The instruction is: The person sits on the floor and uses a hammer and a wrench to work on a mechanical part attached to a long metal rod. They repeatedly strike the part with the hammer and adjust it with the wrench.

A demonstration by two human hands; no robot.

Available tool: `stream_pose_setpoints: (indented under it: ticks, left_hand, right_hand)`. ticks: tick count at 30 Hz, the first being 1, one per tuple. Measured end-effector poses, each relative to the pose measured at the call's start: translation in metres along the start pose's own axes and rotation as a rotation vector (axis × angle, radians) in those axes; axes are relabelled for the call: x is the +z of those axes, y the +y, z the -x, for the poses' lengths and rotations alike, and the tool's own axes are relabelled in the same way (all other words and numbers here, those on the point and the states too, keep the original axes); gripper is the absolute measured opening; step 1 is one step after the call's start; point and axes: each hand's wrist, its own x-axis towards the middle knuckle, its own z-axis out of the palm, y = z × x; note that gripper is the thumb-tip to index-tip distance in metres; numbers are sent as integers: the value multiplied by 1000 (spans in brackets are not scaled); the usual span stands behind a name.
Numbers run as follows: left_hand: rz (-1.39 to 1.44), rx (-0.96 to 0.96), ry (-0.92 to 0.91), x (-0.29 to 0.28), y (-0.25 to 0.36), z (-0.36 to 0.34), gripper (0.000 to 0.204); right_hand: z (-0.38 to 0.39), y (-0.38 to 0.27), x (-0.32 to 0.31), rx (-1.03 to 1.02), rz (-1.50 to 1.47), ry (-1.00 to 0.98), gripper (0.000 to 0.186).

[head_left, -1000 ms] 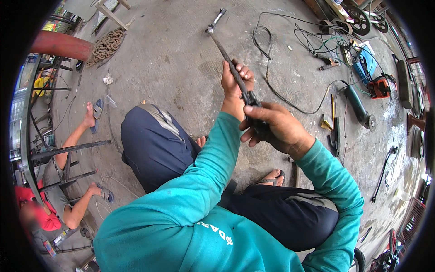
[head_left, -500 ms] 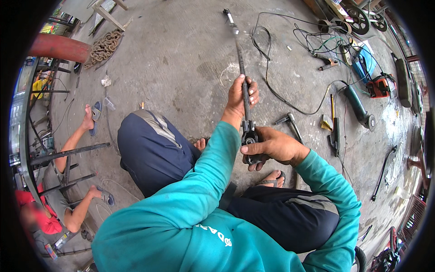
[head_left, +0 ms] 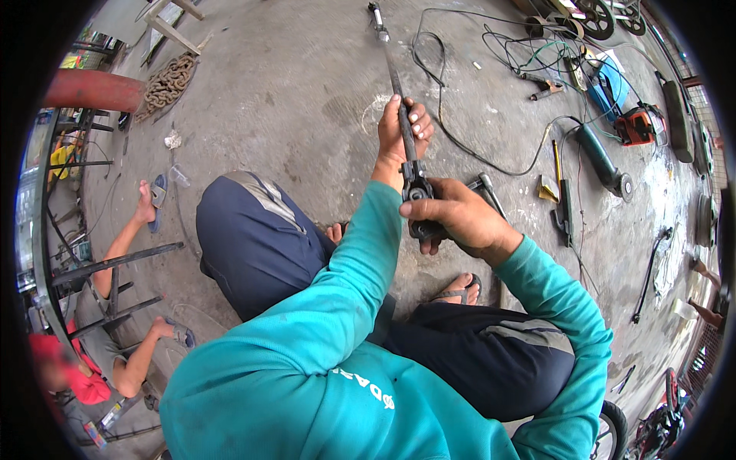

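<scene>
Over at the far left, a co-worker in a red shirt [head_left: 90, 379] sits by the black metal rack [head_left: 123, 261], with a rusty chain [head_left: 165, 84] heaped on the concrete floor [head_left: 307, 46] beyond.

Next comes the person's left hand [head_left: 392, 142], its fingers curled closed about a long dark steel shaft [head_left: 397, 80]. A second ago that shaft slanted well over to the left; now it has swung straighter, pointing away from the person, its far end up near the top edge (whether that end rests on the floor, I can't tell).

At the near end, just below the left hand, sits the black universal joint [head_left: 415, 184]. The right hand [head_left: 456, 218] has it pinched at the lower yoke, thumb on top and fingers beneath, no gap left between. Earlier that hand covered most of the joint; now its round opening shows. For the work in hand, I'd judge, this leaves the joint exposed, with one hand steadying the shaft and the other controlling the yoke.

Right beside, a socket wrench [head_left: 486, 184], hidden a second ago, peeks out; farther right lies a green angle grinder [head_left: 598, 161].
</scene>
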Motion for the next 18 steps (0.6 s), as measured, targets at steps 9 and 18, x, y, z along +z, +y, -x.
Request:
stream_pose_setpoints:
  ticks: [9, 18]
  left_hand:
    - [20, -94, 88, -11, 2, -2, 43]
    - [-52, -7, 309, -2, -5, 0, 42]
  right_hand:
    - [-6, 16, -8, -17, -24, 9, 39]
    - [-6, 22, -11, -36, 11, 10, 40]
